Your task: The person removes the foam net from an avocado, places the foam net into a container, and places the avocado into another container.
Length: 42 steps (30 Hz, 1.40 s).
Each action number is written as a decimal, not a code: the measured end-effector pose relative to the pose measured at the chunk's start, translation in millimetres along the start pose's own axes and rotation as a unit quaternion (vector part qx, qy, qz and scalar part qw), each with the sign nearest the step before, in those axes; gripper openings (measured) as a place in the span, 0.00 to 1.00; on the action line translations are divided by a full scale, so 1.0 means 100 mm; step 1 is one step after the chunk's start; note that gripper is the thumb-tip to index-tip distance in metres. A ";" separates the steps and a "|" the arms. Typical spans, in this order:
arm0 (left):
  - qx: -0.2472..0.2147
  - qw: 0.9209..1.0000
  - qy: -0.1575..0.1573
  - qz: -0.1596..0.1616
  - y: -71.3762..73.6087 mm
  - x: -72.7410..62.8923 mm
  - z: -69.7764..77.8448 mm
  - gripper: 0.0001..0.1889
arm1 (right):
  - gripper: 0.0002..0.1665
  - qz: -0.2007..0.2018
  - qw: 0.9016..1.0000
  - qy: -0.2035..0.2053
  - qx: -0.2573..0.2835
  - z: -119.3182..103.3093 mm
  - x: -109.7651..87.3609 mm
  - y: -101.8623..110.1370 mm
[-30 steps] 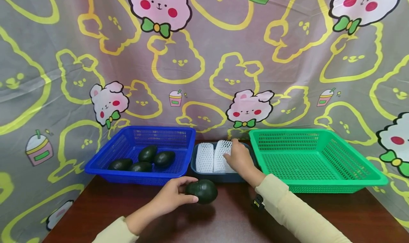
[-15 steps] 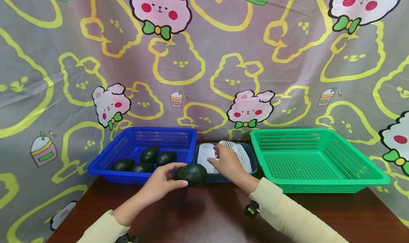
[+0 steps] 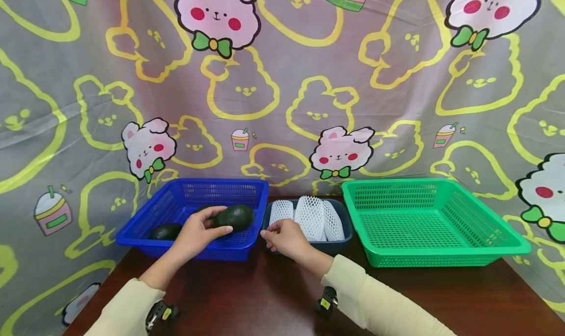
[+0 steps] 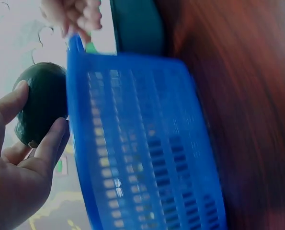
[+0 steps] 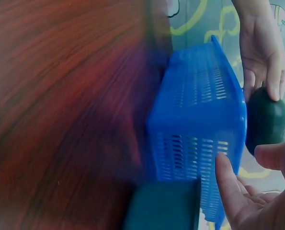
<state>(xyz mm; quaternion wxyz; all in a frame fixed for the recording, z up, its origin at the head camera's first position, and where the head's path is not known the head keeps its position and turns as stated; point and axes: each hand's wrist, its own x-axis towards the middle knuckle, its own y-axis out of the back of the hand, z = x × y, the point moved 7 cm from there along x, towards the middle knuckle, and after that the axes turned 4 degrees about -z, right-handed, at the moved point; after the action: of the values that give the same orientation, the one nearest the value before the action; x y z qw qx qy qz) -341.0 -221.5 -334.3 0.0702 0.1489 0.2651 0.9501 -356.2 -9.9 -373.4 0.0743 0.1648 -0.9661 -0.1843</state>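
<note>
My left hand (image 3: pixel 196 232) grips a dark green avocado (image 3: pixel 237 218) between thumb and fingers, at the rim of the blue plastic basket (image 3: pixel 200 252). In the left wrist view the avocado (image 4: pixel 41 103) is beside the basket's top edge, fingers around its lower end. Another avocado (image 3: pixel 165 231) lies in the basket; the left hand hides most of the others. My right hand (image 3: pixel 287 239) is in front of the dark tray (image 3: pixel 337 247), near the basket's right corner, holding nothing. Its thumb and forefinger are apart in the right wrist view. White foam net sleeves (image 3: pixel 310 219) lie in the tray.
A green plastic basket (image 3: pixel 446 259) with nothing in it stands to the right of the tray. All the containers are on a dark brown wooden table (image 3: pixel 265 301). A patterned cloth (image 3: pixel 282 95) hangs close behind them.
My left hand has carried the avocado leftward and up from before the tray to the blue basket. The right hand has left the foam sleeves and moved left, toward the basket.
</note>
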 end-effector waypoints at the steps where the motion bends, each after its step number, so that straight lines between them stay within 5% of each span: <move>1: 0.015 1.000 0.001 0.005 0.03 0.02 -0.03 0.30 | 0.13 -0.002 1.000 -0.007 0.015 0.01 0.01 -0.03; 10: 0.100 0.995 0.025 -0.006 0.19 0.17 -0.26 0.29 | 0.13 -0.024 0.983 -0.062 0.173 0.14 0.08 -0.23; 15: 0.159 0.986 0.041 -0.033 0.19 0.23 -0.37 0.30 | 0.11 -0.028 0.972 -0.087 0.216 0.16 0.09 -0.30; 23: 0.200 0.975 0.053 -0.082 0.09 0.31 -0.45 0.29 | 0.06 -0.028 0.969 -0.089 0.230 0.12 0.12 -0.30; 32: 0.255 0.960 0.027 -0.114 -0.07 0.39 -0.42 0.26 | 0.05 -0.030 0.970 -0.095 0.224 0.12 0.15 -0.31; 42: 0.245 0.953 0.052 -0.169 -0.21 0.44 -0.45 0.26 | 0.04 -0.040 0.972 -0.092 0.212 0.10 0.16 -0.31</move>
<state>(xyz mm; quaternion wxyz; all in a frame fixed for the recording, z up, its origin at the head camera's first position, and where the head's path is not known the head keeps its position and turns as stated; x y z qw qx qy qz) -395.9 -216.0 -371.0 0.1769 0.0650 0.5144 0.8366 -364.5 -39.0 -393.4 -0.0588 0.1976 -0.9785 0.0073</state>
